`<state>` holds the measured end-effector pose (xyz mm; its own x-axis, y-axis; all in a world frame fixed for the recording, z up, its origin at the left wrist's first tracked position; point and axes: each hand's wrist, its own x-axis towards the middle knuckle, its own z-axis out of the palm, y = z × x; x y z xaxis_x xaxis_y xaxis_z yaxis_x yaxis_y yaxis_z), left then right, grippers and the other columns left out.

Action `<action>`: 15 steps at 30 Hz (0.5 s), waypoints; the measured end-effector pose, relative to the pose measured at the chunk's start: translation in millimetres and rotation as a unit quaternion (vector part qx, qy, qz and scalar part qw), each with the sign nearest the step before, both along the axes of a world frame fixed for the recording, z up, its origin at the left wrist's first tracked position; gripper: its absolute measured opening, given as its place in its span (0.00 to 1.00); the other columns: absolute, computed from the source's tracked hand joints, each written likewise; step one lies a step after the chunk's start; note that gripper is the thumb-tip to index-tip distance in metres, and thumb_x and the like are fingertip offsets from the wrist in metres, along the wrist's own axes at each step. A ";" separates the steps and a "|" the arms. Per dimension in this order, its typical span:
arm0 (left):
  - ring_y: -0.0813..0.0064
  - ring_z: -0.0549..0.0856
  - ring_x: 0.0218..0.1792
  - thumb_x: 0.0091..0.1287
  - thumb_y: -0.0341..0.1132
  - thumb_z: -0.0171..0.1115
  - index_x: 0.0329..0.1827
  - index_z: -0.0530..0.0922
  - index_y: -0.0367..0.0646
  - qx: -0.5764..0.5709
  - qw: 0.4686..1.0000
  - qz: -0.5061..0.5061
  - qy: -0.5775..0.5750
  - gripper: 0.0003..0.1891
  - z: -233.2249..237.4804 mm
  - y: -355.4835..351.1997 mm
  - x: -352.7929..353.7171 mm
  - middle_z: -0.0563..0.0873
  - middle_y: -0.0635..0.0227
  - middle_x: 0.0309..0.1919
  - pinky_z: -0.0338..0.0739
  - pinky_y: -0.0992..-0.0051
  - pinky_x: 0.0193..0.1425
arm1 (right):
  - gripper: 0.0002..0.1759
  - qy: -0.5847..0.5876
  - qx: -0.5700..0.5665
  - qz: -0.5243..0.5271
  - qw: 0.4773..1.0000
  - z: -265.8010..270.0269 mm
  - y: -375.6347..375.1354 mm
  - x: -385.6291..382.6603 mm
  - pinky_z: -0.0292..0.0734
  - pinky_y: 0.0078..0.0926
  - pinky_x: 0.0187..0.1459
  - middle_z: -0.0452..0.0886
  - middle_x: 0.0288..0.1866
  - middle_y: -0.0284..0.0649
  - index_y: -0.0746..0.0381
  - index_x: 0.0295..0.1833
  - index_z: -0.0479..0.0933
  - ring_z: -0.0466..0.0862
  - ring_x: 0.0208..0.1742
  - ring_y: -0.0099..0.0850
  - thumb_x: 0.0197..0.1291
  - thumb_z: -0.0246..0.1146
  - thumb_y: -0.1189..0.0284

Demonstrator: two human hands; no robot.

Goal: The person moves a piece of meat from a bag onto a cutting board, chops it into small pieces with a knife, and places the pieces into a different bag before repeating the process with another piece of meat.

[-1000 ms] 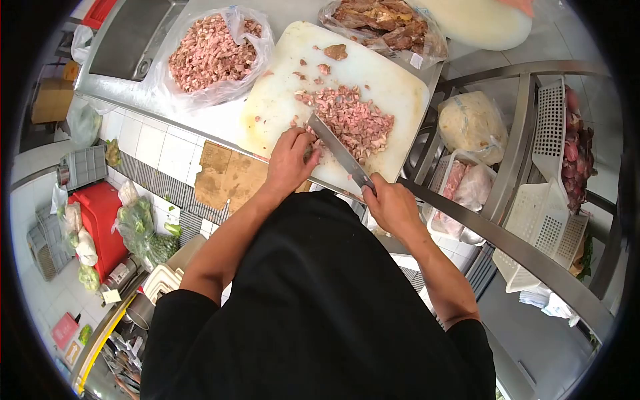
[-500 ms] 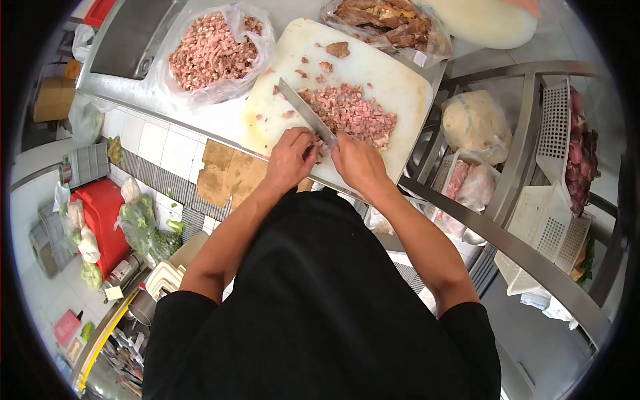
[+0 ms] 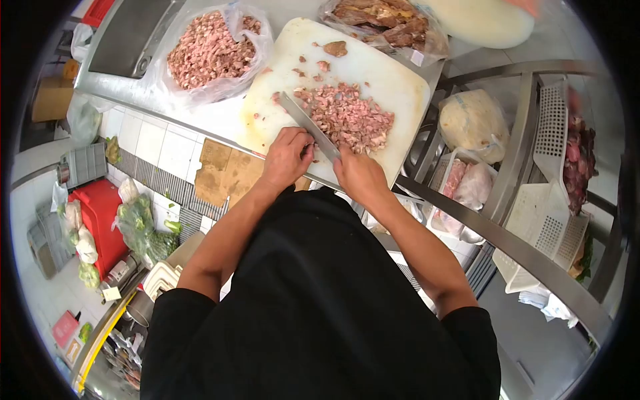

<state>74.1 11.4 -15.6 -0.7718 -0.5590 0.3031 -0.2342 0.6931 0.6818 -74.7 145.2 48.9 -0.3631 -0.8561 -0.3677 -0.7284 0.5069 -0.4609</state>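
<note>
My right hand (image 3: 361, 175) is wrapped round the handle of a kitchen knife (image 3: 310, 127), its blade slanting up and left over the white cutting board (image 3: 407, 87). My left hand (image 3: 289, 157) is at the board's near edge, just left of the blade. Its fingers are curled in, and whatever they hold is hidden. On the far side of the blade lies a heap of diced pink meat (image 3: 353, 117). A larger brown piece of meat (image 3: 335, 49) and several scraps are scattered toward the top of the board.
A clear plastic bag of diced meat (image 3: 212, 50) stands left of the board, near a metal sink (image 3: 130, 40). Beyond the board sits a bag of browned meat (image 3: 383, 20). A metal rack (image 3: 517, 147) at the right holds a wrapped pale bundle (image 3: 473, 123) and baskets.
The knife and my right hand have shifted slightly toward me and right, the blade coming away from the heap's edge. My left hand stays beside it, fingers still curled.
</note>
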 end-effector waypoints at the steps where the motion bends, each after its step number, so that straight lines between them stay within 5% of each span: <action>1: 0.55 0.84 0.51 0.60 0.26 0.72 0.44 0.84 0.39 0.001 1.000 0.002 0.002 0.10 0.8 0.3 0.6 0.85 0.61 0.46 0.82 0.60 0.56 | 0.19 -0.002 0.006 0.011 1.000 1.2 -4.2 -2.6 0.80 0.60 0.43 0.85 0.32 0.61 0.67 0.60 0.77 0.86 0.37 0.61 0.74 0.57 0.64; 4: 0.55 0.84 0.51 0.60 0.26 0.72 0.44 0.84 0.39 -0.001 1.000 0.020 0.011 0.10 3.7 1.3 5.0 0.85 0.61 0.47 0.82 0.60 0.56 | 0.13 -0.021 -0.022 0.007 1.000 23.5 5.7 -3.6 0.81 0.61 0.40 0.85 0.31 0.60 0.68 0.50 0.76 0.87 0.35 0.61 0.73 0.56 0.67; 8: 0.55 0.84 0.51 0.59 0.26 0.72 0.44 0.84 0.39 0.009 0.999 0.035 0.020 0.10 5.9 4.3 2.3 0.86 0.60 0.46 0.82 0.60 0.56 | 0.14 -0.018 0.025 0.011 0.999 55.4 47.8 -4.4 0.81 0.61 0.41 0.85 0.32 0.61 0.68 0.51 0.75 0.87 0.35 0.62 0.74 0.56 0.66; 11: 0.54 0.84 0.50 0.59 0.26 0.72 0.43 0.84 0.39 0.007 1.000 0.007 0.012 0.10 -2.6 1.9 4.0 0.86 0.60 0.45 0.81 0.60 0.56 | 0.14 -0.022 0.085 0.028 0.996 41.2 55.7 0.4 0.81 0.61 0.42 0.85 0.32 0.61 0.68 0.51 0.75 0.87 0.36 0.62 0.73 0.57 0.66; 15: 0.54 0.84 0.50 0.59 0.26 0.72 0.42 0.83 0.39 -0.009 1.000 0.010 -0.002 0.09 -4.6 0.8 4.0 0.86 0.61 0.44 0.81 0.61 0.57 | 0.14 -0.006 -0.007 0.003 1.000 0.5 2.0 8.7 0.82 0.61 0.43 0.86 0.32 0.61 0.68 0.49 0.76 0.88 0.37 0.62 0.74 0.56 0.66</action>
<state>78.1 12.3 -20.2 -0.7623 -0.5681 0.3100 -0.2505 0.7007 0.6680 -65.9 147.1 49.3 -0.3527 -0.8638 -0.3599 -0.7262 0.4952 -0.4769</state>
